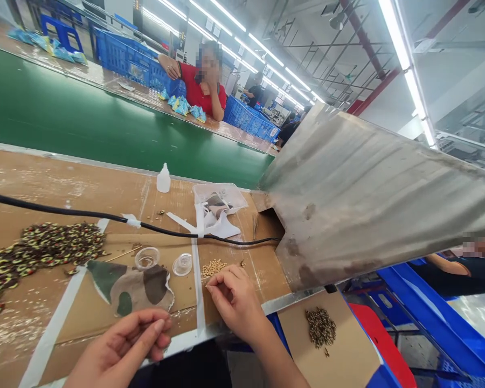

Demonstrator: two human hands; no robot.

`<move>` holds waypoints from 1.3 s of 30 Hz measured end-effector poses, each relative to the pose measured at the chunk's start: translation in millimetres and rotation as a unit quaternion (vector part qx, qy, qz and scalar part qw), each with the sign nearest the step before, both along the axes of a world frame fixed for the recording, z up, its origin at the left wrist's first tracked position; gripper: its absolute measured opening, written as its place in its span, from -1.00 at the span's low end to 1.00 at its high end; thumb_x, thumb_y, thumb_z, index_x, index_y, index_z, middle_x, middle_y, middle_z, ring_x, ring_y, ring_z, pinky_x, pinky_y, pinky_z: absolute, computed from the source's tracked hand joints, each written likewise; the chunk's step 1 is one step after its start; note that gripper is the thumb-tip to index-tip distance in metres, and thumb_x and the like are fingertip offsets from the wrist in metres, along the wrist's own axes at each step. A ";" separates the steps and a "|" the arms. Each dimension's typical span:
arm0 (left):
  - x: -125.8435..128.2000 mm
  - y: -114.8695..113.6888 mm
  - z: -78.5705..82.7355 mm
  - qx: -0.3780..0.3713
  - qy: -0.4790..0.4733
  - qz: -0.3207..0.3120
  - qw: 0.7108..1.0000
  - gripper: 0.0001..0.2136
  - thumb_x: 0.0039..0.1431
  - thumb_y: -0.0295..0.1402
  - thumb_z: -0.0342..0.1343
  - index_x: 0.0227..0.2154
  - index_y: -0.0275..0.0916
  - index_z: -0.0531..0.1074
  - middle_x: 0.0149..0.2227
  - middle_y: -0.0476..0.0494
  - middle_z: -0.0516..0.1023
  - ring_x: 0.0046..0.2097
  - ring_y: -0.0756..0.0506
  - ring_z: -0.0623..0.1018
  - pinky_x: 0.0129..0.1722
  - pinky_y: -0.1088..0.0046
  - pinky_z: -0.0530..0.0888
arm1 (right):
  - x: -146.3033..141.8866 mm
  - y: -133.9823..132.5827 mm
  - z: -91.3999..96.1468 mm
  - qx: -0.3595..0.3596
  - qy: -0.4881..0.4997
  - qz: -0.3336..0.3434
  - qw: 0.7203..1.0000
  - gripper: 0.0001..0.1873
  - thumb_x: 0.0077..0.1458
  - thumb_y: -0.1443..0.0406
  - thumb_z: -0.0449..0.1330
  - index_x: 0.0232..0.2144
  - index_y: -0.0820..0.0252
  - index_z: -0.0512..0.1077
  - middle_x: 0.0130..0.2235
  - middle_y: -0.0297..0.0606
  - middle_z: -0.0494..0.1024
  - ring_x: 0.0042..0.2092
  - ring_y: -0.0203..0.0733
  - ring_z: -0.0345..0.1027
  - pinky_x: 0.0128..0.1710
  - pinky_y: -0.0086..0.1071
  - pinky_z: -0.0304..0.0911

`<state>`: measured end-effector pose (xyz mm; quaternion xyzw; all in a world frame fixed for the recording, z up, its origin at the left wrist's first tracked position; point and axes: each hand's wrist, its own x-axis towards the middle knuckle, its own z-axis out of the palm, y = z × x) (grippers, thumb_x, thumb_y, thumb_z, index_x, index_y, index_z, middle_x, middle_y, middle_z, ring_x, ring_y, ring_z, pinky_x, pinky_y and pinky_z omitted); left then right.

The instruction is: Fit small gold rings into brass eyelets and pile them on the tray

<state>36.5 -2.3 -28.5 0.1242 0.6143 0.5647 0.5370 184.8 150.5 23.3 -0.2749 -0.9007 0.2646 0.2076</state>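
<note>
Where a taped brown cardboard sheet covers the workbench, a person's left hand and right hand sit low over its near edge. The left thumb and forefinger come together in a tight pinch, though I can't tell whether anything lies between them. The right hand's fingers curl loosely downward, just beside a small heap of pale round beads; whether they grasp anything tiny is also more than I can make out.

Left of those beads lies a cut piece of camouflage-patterned material, and beyond it are two small clear plastic cups. A large tangle of dark, yellow-flecked beaded strands spreads across the far left of the cardboard. A black cable, taped down with white tape, runs across the sheet. Further back stand a white plastic squeeze bottle and a clear plastic tray holding crumpled white material.

To the right, a scuffed steel hood slants over the bench, and a cardboard offcut below it carries a cluster of dark beads. Across a green conveyor belt, a co-worker in a red shirt sits near blue plastic crates.
</note>
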 end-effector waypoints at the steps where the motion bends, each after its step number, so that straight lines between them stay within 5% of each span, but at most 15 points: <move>1: 0.3 3.0 9.5 -0.007 0.008 -0.006 1.000 -0.27 -0.44 0.21 0.26 -0.29 -0.34 0.45 -0.43 -0.20 0.55 -0.43 -0.03 0.48 -0.36 0.57 0.47 | -3.8 -7.0 1.8 -0.002 0.027 0.021 0.999 -0.95 0.13 0.36 0.12 -0.35 0.20 0.39 -0.34 -0.36 0.38 -0.23 -0.41 0.17 -0.20 -0.49 0.03; 6: 2.1 8.0 34.6 0.026 -0.005 -0.042 0.999 -0.32 -0.29 0.22 0.18 -0.31 -0.35 0.46 -0.52 -0.10 0.47 -0.51 0.06 0.37 -0.46 0.58 0.34 | -20.8 -34.5 1.8 0.007 0.087 0.104 0.991 -0.94 0.13 0.39 0.12 -0.30 0.18 0.37 -0.31 -0.37 0.37 -0.19 -0.42 0.16 -0.15 -0.51 0.05; 14: 7.4 3.3 30.6 0.048 0.001 -0.010 0.999 -0.47 -0.17 0.12 0.17 -0.39 -0.32 0.44 -0.54 -0.04 0.42 -0.53 0.08 0.33 -0.49 0.59 0.29 | -24.0 -39.3 -0.3 0.111 0.065 0.152 0.980 -0.91 0.18 0.40 0.07 -0.26 0.21 0.35 -0.30 -0.33 0.39 -0.25 -0.40 0.17 -0.12 -0.41 0.04; 29: 10.6 1.5 21.3 0.025 0.058 -0.003 0.998 -0.39 -0.21 0.16 0.12 -0.30 -0.34 0.41 -0.53 -0.07 0.45 -0.53 0.03 0.37 -0.46 0.51 0.36 | -24.1 -39.5 -0.2 0.109 0.063 0.141 0.982 -0.93 0.19 0.37 0.06 -0.27 0.20 0.35 -0.29 -0.33 0.39 -0.22 -0.40 0.18 -0.15 -0.44 0.08; 34: 10.5 0.1 18.3 0.036 0.070 -0.008 0.997 -0.41 -0.15 0.13 0.12 -0.26 -0.36 0.41 -0.51 -0.08 0.46 -0.52 0.02 0.39 -0.45 0.52 0.38 | -22.8 -42.4 -3.5 0.086 0.052 0.125 0.987 -0.92 0.20 0.35 0.06 -0.28 0.20 0.35 -0.28 -0.32 0.39 -0.21 -0.39 0.18 -0.16 -0.46 0.09; 39: 10.3 2.9 20.8 0.048 0.048 -0.001 0.998 -0.40 -0.16 0.15 0.12 -0.29 -0.35 0.45 -0.52 -0.09 0.46 -0.52 0.03 0.39 -0.47 0.54 0.38 | -23.3 -44.3 -5.8 -0.028 0.068 0.093 0.993 -0.90 0.18 0.36 0.06 -0.31 0.20 0.39 -0.30 -0.32 0.40 -0.21 -0.42 0.23 -0.20 -0.52 0.13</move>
